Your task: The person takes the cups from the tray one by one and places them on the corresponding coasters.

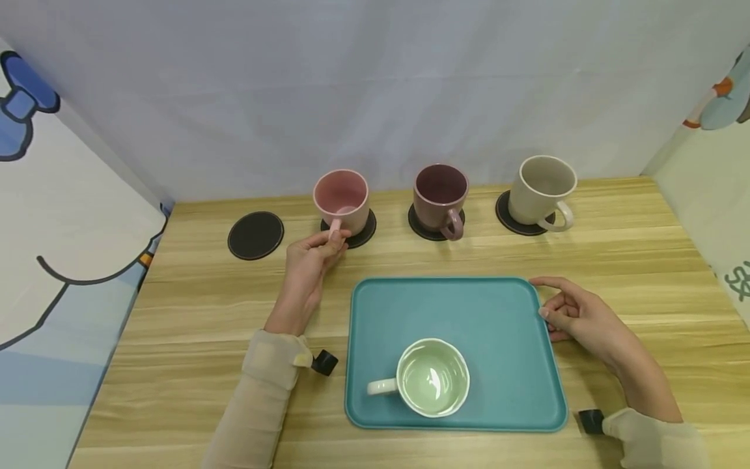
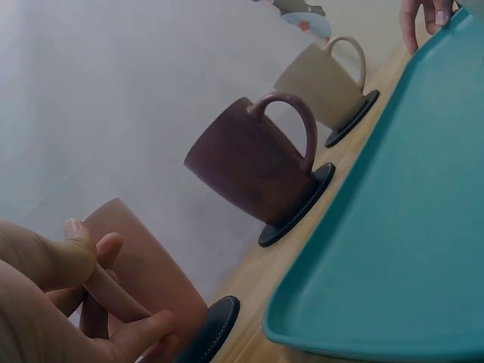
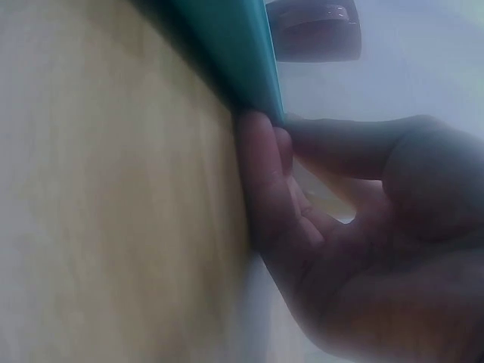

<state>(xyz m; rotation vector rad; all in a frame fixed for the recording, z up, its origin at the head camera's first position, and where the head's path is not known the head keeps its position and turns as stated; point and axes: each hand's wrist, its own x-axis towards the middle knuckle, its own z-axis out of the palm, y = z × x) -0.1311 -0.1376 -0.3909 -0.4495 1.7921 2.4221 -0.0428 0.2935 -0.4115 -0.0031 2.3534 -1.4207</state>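
My left hand (image 1: 307, 267) pinches the handle of a pink mug (image 1: 351, 218), which stands upright on a black round coaster (image 1: 364, 236). In the left wrist view, the thumb and fingers close about that pink handle (image 2: 113, 293). Over on the right, my right hand (image 1: 577, 316) grips the right rim of a teal tray (image 1: 498, 339) between thumb and fingers, near its far corner. A light green mug (image 1: 433, 378) sits upright on the tray's near part, its handle pointing left. The right wrist view shows the tray's edge (image 3: 234, 53) at the fingertips.
Behind the tray, a plum mug (image 1: 433, 202) and a cream mug (image 1: 533, 202) stand on black coasters, handles toward the front right. A bare black coaster (image 1: 256, 235) lies at the far left. A pale cloth (image 1: 375, 98) hangs along the table's back edge.
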